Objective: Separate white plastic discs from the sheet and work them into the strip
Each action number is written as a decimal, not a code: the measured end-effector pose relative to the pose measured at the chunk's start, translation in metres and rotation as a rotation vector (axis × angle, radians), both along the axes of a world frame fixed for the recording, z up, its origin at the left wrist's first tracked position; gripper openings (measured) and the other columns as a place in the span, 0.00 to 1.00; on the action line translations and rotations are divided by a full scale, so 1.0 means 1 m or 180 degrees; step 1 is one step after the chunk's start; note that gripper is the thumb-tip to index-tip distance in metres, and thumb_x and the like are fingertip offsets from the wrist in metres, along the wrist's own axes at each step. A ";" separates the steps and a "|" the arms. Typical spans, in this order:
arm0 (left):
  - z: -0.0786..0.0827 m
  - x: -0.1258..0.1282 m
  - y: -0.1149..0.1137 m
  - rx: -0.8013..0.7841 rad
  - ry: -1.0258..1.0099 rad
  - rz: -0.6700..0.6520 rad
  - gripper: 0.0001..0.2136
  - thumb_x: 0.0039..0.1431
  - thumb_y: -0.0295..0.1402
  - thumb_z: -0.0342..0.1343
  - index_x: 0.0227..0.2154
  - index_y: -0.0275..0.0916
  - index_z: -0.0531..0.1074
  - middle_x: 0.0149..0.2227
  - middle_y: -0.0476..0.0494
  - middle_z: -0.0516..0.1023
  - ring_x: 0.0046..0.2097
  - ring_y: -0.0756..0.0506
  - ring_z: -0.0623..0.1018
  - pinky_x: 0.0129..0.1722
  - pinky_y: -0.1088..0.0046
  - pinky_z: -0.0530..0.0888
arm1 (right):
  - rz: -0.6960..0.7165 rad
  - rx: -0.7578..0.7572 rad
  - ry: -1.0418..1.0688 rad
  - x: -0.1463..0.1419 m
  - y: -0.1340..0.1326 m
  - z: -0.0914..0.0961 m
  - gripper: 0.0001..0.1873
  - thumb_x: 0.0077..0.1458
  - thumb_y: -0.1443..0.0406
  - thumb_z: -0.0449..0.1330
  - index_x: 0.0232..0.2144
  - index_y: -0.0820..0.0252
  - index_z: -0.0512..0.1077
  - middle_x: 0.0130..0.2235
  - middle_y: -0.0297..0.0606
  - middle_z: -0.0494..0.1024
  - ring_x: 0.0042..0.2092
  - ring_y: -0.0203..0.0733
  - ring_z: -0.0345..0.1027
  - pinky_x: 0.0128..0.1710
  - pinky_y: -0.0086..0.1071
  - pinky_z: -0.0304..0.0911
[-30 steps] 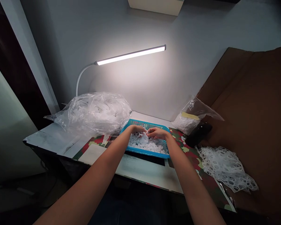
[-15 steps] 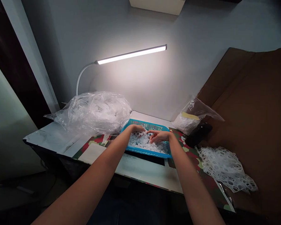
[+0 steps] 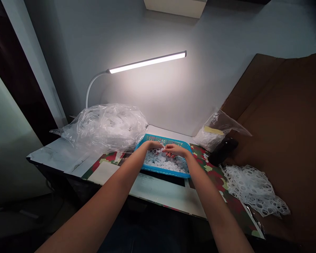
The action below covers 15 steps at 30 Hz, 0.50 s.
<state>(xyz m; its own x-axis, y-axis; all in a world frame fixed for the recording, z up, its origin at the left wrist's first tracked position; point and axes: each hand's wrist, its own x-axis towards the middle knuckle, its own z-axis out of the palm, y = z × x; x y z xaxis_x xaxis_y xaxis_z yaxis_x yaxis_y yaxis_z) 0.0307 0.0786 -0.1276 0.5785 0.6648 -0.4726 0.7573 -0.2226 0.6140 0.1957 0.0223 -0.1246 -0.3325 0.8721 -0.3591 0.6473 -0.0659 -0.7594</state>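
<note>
A blue plastic basket [image 3: 166, 172] on the table is partly filled with small white discs [image 3: 171, 164]. Over it, my left hand [image 3: 154, 144] grips a white plastic sheet with round holes [image 3: 156, 151]; its fingertips are mostly hidden. My right hand [image 3: 175, 150] meets it at the sheet's right side, thumb and fingers closed in a pinch at the edge. What exactly lies between the right fingertips is too small to make out.
A large clear bag of white pieces [image 3: 113, 126] lies left under a lit lamp [image 3: 147, 62]. To the right are a smaller clear bag [image 3: 210, 138], a black object [image 3: 223, 151], a heap of holed white sheets [image 3: 255, 189] and a tall cardboard panel [image 3: 287, 133].
My right hand has shifted slightly left and up, from fingers spread above the discs to a pinch beside my left hand. The left hand stays almost still.
</note>
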 end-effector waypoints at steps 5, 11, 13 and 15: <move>0.000 0.000 0.000 -0.0119 0.0051 0.0139 0.15 0.63 0.38 0.53 0.49 0.35 0.67 0.47 0.41 0.71 0.44 0.44 0.75 0.42 0.62 0.75 | -0.0032 0.0044 -0.0114 -0.002 0.003 -0.003 0.13 0.62 0.61 0.56 0.46 0.62 0.69 0.44 0.39 0.74 0.39 0.38 0.71 0.38 0.36 0.70; -0.003 0.000 0.003 -0.0123 -0.0020 0.0123 0.15 0.63 0.38 0.53 0.49 0.35 0.67 0.47 0.41 0.71 0.44 0.44 0.75 0.42 0.62 0.75 | -0.0061 0.0078 -0.0080 -0.001 0.006 -0.007 0.13 0.62 0.61 0.56 0.46 0.62 0.69 0.45 0.40 0.74 0.41 0.39 0.71 0.39 0.37 0.70; -0.004 0.000 0.004 -0.0101 -0.0043 0.0086 0.15 0.63 0.38 0.53 0.48 0.35 0.67 0.47 0.41 0.71 0.44 0.44 0.75 0.42 0.62 0.75 | -0.0094 0.0107 -0.0033 0.000 0.007 -0.007 0.13 0.61 0.61 0.56 0.47 0.63 0.68 0.45 0.40 0.74 0.40 0.39 0.71 0.39 0.37 0.70; -0.005 0.000 0.005 -0.0042 -0.0101 0.0019 0.15 0.63 0.38 0.53 0.48 0.35 0.67 0.47 0.41 0.71 0.44 0.44 0.75 0.42 0.62 0.75 | -0.0129 0.0119 0.0016 0.000 0.006 -0.007 0.13 0.61 0.61 0.56 0.46 0.63 0.68 0.44 0.40 0.74 0.40 0.39 0.72 0.38 0.37 0.70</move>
<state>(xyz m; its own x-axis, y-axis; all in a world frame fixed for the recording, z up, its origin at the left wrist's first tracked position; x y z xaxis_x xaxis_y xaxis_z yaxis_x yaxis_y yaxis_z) 0.0306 0.0836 -0.1328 0.5893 0.6622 -0.4628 0.7387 -0.2096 0.6406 0.1956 0.0286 -0.1320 -0.2982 0.8977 -0.3244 0.6409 -0.0635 -0.7650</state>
